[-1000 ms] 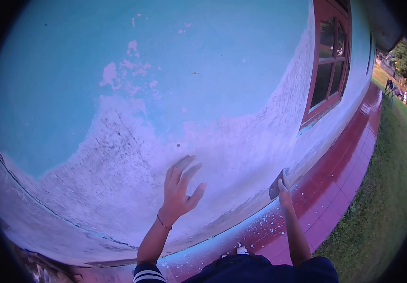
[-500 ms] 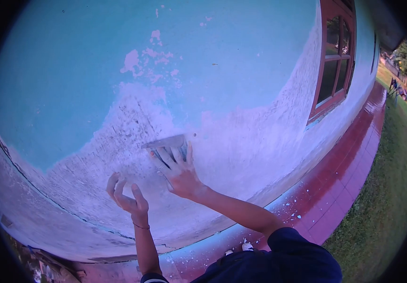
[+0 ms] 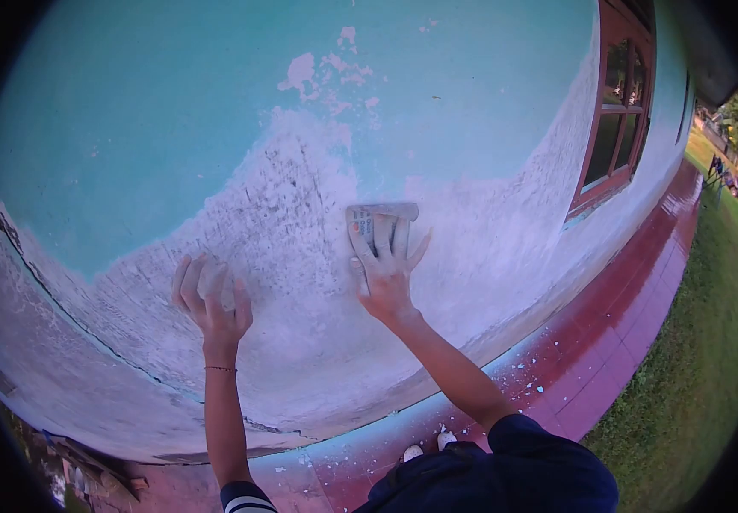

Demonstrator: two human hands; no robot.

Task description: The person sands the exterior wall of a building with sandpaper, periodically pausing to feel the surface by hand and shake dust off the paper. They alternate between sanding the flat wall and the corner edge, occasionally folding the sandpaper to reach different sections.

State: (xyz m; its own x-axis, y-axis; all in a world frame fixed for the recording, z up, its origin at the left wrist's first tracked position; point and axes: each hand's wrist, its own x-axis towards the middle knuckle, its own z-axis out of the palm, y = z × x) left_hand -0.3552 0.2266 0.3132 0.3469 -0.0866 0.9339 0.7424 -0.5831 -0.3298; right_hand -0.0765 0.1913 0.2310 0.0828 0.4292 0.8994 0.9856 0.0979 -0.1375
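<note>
My right hand (image 3: 383, 269) presses a folded sheet of grey sandpaper (image 3: 407, 210) flat against the wall, its dusty fingers spread over it. Printed lettering shows on the back of the sheet, near the index finger side. To the left, my left hand (image 3: 212, 295) is raised close to the wall with fingers apart and loosely curled; I see no tool in it. Whether its fingertips touch the wall is hard to tell. The wall (image 3: 301, 248) around both hands is bare, whitish and scuffed, below turquoise paint (image 3: 172, 111) with a ragged edge.
A red-framed window (image 3: 613, 111) is set in the wall at the right. Red and pink tiles (image 3: 591, 368) run along the wall's foot, strewn with pale paint flakes. Grass (image 3: 694, 376) borders them. My shoes (image 3: 429, 446) stand on the tiled strip. A crack (image 3: 87, 321) crosses the lower left wall.
My right hand has slid the sandpaper up and to the right across the wall. My left hand has moved up, with its fingers turned more toward the wall. The view has shifted slightly.
</note>
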